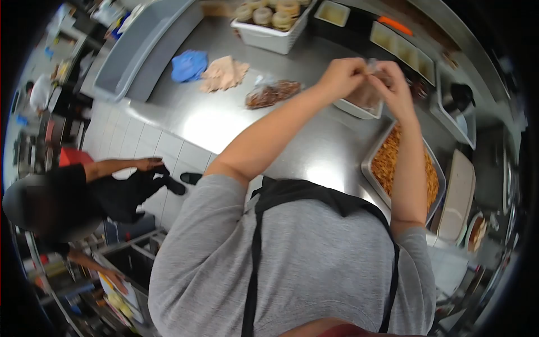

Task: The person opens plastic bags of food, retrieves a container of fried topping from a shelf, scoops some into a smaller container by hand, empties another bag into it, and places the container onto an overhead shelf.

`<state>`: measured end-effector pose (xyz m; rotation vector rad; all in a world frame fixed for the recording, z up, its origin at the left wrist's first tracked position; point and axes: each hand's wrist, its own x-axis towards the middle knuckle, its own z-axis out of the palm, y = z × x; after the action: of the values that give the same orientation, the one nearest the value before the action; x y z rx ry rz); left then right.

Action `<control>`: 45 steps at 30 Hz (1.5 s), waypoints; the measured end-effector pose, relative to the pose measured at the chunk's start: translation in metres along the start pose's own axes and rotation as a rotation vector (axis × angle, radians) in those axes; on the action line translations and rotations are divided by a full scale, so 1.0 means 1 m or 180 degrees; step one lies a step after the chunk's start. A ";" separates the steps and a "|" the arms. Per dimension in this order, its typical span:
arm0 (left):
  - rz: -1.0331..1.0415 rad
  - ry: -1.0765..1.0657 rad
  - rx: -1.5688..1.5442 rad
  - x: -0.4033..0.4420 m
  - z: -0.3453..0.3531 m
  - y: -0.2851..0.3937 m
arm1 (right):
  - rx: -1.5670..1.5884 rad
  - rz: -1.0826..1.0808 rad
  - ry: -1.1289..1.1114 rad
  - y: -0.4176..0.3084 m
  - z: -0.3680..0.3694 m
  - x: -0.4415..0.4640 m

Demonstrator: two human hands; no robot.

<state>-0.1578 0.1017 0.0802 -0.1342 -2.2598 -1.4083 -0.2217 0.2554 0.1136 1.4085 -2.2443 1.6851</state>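
Note:
Both my hands are together above a white container (359, 110) at the counter's far side. My left hand (345, 76) is closed, its fingers pinching the gathered top of a clear plastic bag (368, 96). My right hand (394, 85) grips the same bag top from the other side. Brownish contents show through the bag, which hangs over the container; whether it rests inside I cannot tell. A second filled plastic bag (272, 94), with dark brown pieces in it, lies on the steel counter to the left of my hands.
Nearby are a tray of chopped brown food (387, 153), a white bin of jars (272, 35), a blue cloth (189, 65), a beige cloth (224, 73) and a grey tub (140, 50). A co-worker (67, 202) in black stands at left; another person (48, 92) is farther off.

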 end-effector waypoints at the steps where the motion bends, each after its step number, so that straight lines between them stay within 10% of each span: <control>1: 0.0078 0.0295 -0.0136 -0.002 0.003 0.004 | 0.0243 0.0050 0.0159 -0.004 0.002 0.001; 7: 0.0931 0.1073 0.0261 -0.002 -0.007 0.017 | 0.0062 0.0291 0.0421 0.017 -0.019 0.004; 18: 0.0363 0.1591 0.0308 -0.001 -0.009 0.002 | -0.0501 0.0423 -0.0620 0.036 -0.012 0.012; 31: 0.0057 0.0946 -0.0086 0.009 -0.006 0.027 | 0.0324 0.1328 -0.0366 0.039 -0.014 0.003; 36: -0.0064 0.0025 -0.0374 0.025 -0.006 0.017 | -0.0842 -0.0252 0.0278 0.027 0.004 -0.001; 39: 0.0238 -0.0667 -0.1180 0.025 -0.008 0.016 | -0.1393 0.1246 -0.0254 0.037 -0.006 0.004; 42: 0.0564 0.0129 -0.0332 0.015 -0.014 -0.003 | 0.0023 0.0944 -0.0235 0.047 -0.009 0.004; 45: 0.0591 -0.0464 0.1294 0.010 -0.009 -0.036 | 0.0067 0.0983 -0.0377 0.023 -0.012 0.001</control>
<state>-0.1750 0.0752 0.0586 -0.3112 -2.5273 -0.8495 -0.2435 0.2646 0.1017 1.2482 -2.6337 1.7498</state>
